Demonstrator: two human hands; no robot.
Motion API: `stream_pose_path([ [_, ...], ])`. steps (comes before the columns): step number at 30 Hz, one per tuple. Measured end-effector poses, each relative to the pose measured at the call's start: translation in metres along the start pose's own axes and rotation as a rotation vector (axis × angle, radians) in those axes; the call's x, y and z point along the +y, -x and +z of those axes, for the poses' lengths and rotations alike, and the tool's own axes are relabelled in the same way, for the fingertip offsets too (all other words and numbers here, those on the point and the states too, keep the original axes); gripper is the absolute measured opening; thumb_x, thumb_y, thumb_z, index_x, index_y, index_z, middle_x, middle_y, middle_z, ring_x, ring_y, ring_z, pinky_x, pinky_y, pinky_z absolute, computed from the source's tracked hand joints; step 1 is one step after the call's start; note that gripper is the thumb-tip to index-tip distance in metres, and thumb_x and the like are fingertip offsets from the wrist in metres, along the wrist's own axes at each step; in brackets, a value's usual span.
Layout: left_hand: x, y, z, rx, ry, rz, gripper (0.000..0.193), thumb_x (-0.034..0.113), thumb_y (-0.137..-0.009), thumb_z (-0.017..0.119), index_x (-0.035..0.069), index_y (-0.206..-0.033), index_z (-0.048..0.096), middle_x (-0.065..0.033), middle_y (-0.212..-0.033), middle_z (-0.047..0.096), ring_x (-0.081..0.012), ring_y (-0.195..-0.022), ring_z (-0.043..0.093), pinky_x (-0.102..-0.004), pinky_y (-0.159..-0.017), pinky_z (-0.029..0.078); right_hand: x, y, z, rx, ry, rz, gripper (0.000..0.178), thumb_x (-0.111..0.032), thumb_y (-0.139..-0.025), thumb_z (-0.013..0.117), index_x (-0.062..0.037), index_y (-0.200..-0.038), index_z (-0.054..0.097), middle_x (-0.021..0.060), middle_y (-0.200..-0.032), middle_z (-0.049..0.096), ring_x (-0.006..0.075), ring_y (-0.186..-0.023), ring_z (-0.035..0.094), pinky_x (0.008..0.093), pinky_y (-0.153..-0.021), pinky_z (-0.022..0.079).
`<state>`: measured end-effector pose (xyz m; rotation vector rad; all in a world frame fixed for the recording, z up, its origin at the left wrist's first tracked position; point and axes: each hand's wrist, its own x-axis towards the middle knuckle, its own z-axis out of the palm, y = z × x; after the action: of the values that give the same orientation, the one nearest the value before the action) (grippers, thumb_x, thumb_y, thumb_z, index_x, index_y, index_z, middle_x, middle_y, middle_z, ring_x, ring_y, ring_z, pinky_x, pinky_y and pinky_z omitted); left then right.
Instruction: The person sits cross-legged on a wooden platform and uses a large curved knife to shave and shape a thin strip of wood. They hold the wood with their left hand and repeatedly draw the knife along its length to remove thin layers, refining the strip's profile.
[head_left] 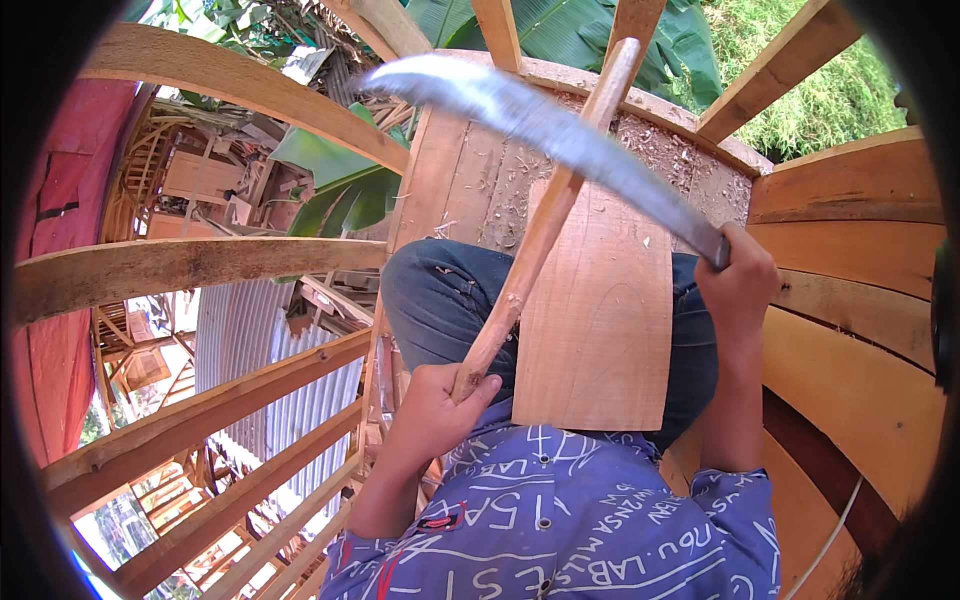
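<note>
My left hand [432, 412] is closed around the lower end of a long, roughly peeled wooden stick [545, 235], which slants away up and to the right. In my right hand [738, 278] is the handle end of a big curved machete [590, 150]. Its grey blade crosses over the stick and points to the far left; whether the two touch I cannot tell. A wide pale wooden board [595, 320] lies lengthwise between my bent legs, with its near end against my shirt.
Wood shavings litter the plank platform [470, 180] ahead of me. Wooden rails [200, 270] run along my left, above a drop with corrugated metal sheets [240, 340]. Curved planks [850, 250] wall the right side. Banana leaves [335, 175] hang beyond the edge.
</note>
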<state>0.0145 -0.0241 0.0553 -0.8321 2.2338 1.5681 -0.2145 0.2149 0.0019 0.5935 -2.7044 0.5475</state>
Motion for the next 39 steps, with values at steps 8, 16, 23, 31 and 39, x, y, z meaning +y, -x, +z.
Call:
stream_pose_path([
  [8,0.006,-0.013,0.01,-0.02,-0.058,0.037,0.035,0.017,-0.084,0.064,0.0,-0.058,0.047,0.0029,-0.05,0.039,-0.0058,-0.051,0.034,-0.03,-0.045,0.027,-0.021,0.018,-0.013,-0.096,-0.164,0.079,0.008,-0.007,-0.067,0.06,-0.0022,-0.072,0.057,0.0158,-0.064,0.056,0.0366,-0.06,0.056,0.0411,-0.053,0.042],
  [16,0.009,-0.015,0.012,0.082,-0.173,0.055,0.028,0.022,-0.08,0.067,-0.004,-0.071,0.061,-0.0168,-0.053,0.053,-0.0221,-0.044,0.049,-0.0342,-0.047,0.038,-0.035,0.039,-0.013,-0.095,-0.282,-0.118,0.013,-0.008,-0.067,0.065,-0.0063,-0.066,0.052,0.0094,-0.058,0.05,0.0287,-0.053,0.053,0.0382,-0.048,0.037],
  [23,0.003,-0.007,0.012,0.08,-0.156,0.068,0.027,0.023,-0.079,0.067,-0.002,-0.071,0.062,-0.0193,-0.055,0.055,-0.0323,-0.049,0.056,-0.0369,-0.049,0.041,-0.005,0.032,-0.01,-0.004,-0.132,-0.077,0.018,-0.013,-0.074,0.068,-0.0034,-0.068,0.054,0.0109,-0.057,0.051,0.0287,-0.05,0.052,0.0374,-0.046,0.036],
  [31,-0.004,-0.021,0.023,-0.038,-0.178,0.08,0.035,0.032,-0.078,0.066,-0.002,-0.071,0.064,-0.0199,-0.057,0.055,-0.0369,-0.054,0.057,-0.0407,-0.051,0.043,0.005,0.041,-0.014,-0.125,-0.255,0.21,0.018,-0.01,-0.076,0.067,0.0003,-0.068,0.054,0.0154,-0.058,0.048,0.0325,-0.05,0.049,0.0358,-0.046,0.035],
  [39,0.005,-0.018,0.023,-0.078,-0.135,0.085,0.032,0.029,-0.079,0.068,-0.003,-0.074,0.064,-0.0192,-0.057,0.055,-0.0259,-0.048,0.053,-0.0361,-0.05,0.041,-0.023,0.045,-0.015,-0.084,-0.161,-0.046,0.026,-0.013,-0.077,0.068,-0.0042,-0.061,0.05,0.0146,-0.055,0.047,0.0331,-0.049,0.048,0.0377,-0.046,0.034],
])
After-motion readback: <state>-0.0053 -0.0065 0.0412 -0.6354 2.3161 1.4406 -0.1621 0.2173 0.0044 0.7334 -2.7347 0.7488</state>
